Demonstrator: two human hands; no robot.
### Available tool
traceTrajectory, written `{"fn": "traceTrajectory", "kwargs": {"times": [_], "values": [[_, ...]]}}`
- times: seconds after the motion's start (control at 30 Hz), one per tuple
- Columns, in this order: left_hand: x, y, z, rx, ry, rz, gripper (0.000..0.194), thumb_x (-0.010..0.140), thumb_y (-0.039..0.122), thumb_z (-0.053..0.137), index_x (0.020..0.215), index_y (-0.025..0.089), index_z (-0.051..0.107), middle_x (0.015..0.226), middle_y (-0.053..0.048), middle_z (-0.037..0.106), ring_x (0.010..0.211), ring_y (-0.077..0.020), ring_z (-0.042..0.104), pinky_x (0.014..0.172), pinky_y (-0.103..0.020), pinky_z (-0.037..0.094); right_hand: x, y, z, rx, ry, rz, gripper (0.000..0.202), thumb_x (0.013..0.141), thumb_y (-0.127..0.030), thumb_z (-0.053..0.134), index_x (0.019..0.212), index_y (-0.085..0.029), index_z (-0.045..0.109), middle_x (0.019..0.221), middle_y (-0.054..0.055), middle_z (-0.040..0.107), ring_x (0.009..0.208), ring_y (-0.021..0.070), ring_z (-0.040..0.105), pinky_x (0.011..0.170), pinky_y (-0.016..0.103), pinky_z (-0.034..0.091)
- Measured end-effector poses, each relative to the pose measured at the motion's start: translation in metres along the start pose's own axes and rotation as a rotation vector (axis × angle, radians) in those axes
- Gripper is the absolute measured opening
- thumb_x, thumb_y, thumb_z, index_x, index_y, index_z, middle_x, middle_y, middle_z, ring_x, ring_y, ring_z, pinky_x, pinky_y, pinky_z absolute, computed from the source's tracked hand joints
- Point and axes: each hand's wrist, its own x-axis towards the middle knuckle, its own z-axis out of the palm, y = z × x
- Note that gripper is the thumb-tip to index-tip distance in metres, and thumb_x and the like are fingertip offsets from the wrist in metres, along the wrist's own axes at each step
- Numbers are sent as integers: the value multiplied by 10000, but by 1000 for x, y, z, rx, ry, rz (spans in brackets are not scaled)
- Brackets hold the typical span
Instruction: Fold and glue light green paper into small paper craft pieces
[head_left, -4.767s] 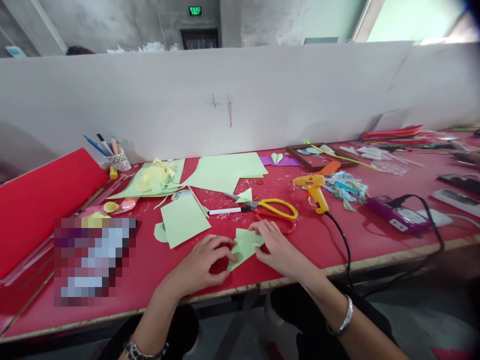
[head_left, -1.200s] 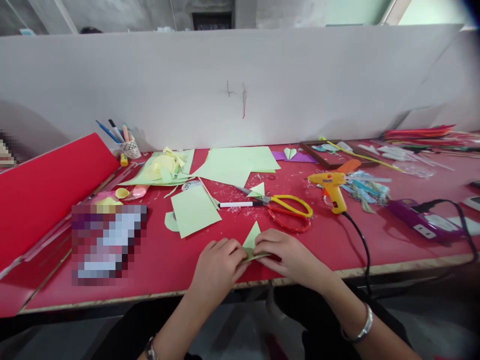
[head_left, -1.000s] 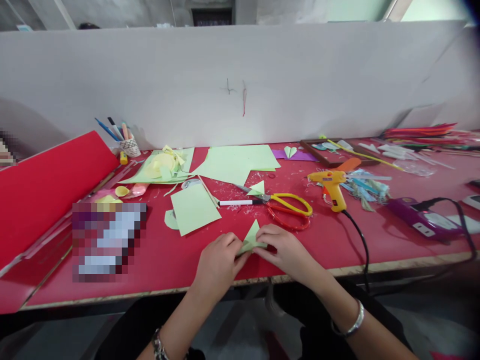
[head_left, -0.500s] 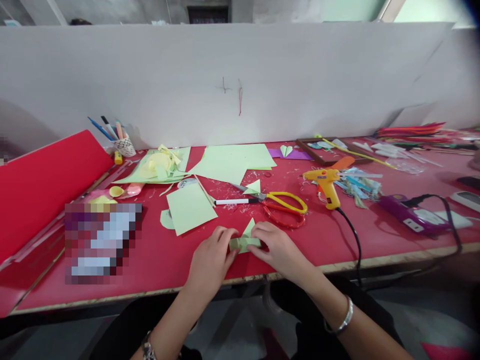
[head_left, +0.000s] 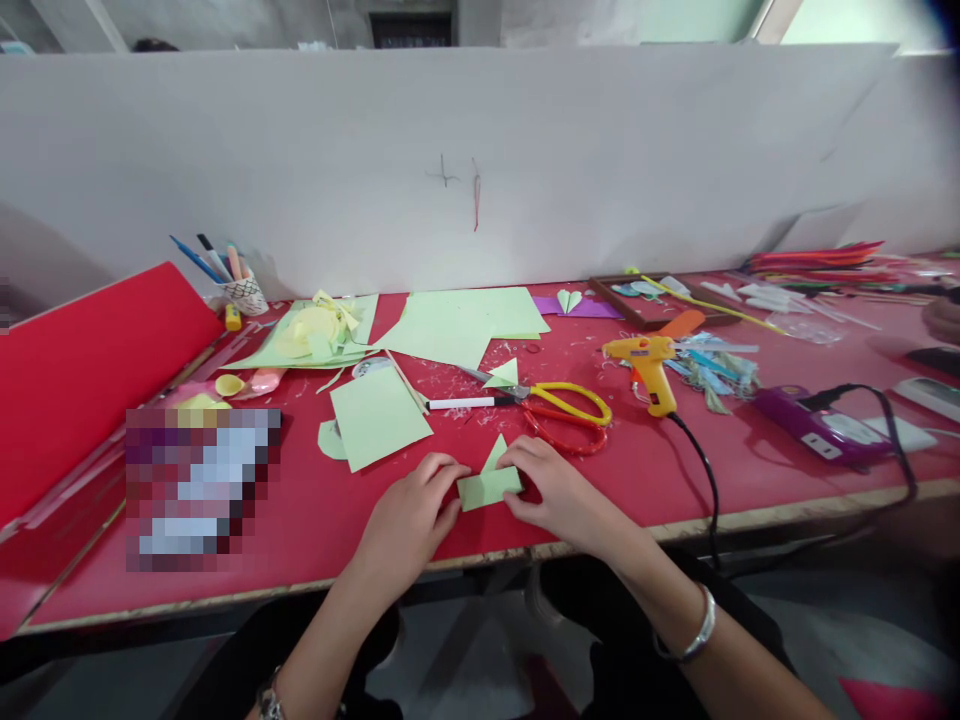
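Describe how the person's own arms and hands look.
Both hands, left and right, are bare, and no sleeves show on the forearms. A beaded-looking bracelet circles the left wrist; a broad, shiny silver bangle circles the right forearm.

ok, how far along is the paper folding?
Looks done: one heart-like green piece on the purple paper. In hand: the small green paper, a folded band with a point beyond it, between left hand and right hand. Probably left: finishing that piece, maybe also the square green sheet, which lies flat. Can't tell how many pieces are wanted.
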Motion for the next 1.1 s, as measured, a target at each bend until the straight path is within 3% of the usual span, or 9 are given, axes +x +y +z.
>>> {"fn": "traceTrajectory", "kwargs": {"times": [0.2,0.3,0.37,0.5,0.67,0.9,1.1], "values": [[2,10,3,-127,43,6,232,788,211,478,1013,207,536,1059,-50,527,836,-157,558,677,-261,463,-2,2,-3,37,-36,-48,242,695,-18,504,883,-161,556,873,48,530,843,165,504,764,293,442],[2,17,8,-146,41,40,369,729,308,587,1068,204,488,1058,-54,530,876,-181,544,705,-287,456,-5,2,-3,49,-22,-89,187,702,-36,516,827,-171,551,863,41,541,841,161,504,758,288,441],[3,20,10,-99,34,52,401,721,330,606,1080,203,480,1000,-49,559,877,-193,540,703,-300,444,-7,3,-5,80,-39,-113,154,712,-45,523,792,-175,544,862,36,552,836,152,512,748,276,444],[4,21,10,50,-37,142,101,808,261,517,864,195,569,832,-16,585,763,-160,541,652,-275,403,-10,7,-12,114,-133,-177,131,735,-65,536,788,-179,576,902,33,562,841,131,529,755,251,443],[3,18,8,224,-74,264,122,838,162,443,794,163,557,779,-23,575,731,-159,520,649,-281,396,-10,9,-13,85,-157,-203,70,758,-131,572,790,-180,611,894,37,564,829,130,530,746,242,439],[1,15,11,155,-27,9,171,825,289,475,736,149,520,753,-20,529,671,-145,507,553,-236,384,-8,7,4,-10,-20,-106,80,779,-210,571,732,-146,580,829,55,566,777,155,521,699,271,444],[4,19,11,71,-36,-77,119,811,241,471,736,159,514,774,-14,506,662,-137,499,547,-235,373,-5,2,6,-23,-36,-38,69,765,-202,592,736,-141,580,813,52,556,761,156,519,683,268,441]]}}
